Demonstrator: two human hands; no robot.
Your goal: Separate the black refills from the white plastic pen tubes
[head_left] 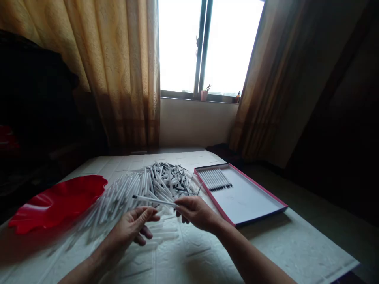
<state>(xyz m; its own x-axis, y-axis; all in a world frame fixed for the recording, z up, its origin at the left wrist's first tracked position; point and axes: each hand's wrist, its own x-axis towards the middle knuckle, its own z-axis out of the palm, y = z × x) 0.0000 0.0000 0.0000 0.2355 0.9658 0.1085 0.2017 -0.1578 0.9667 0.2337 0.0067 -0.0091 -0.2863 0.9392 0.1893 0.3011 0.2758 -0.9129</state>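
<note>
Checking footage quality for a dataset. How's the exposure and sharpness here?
In the head view, the window is blown out white, the room's corners go dark, the pile of pens blurs toward the lower left, and the wide lens tilts the tray; the pen in the right hand looks fairly sharp.

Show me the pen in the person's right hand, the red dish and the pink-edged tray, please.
White pen [154, 200]: head view, on its barrel.
Red dish [56, 203]: head view, on its inner surface.
Pink-edged tray [254, 197]: head view, on its bare white floor.
</note>
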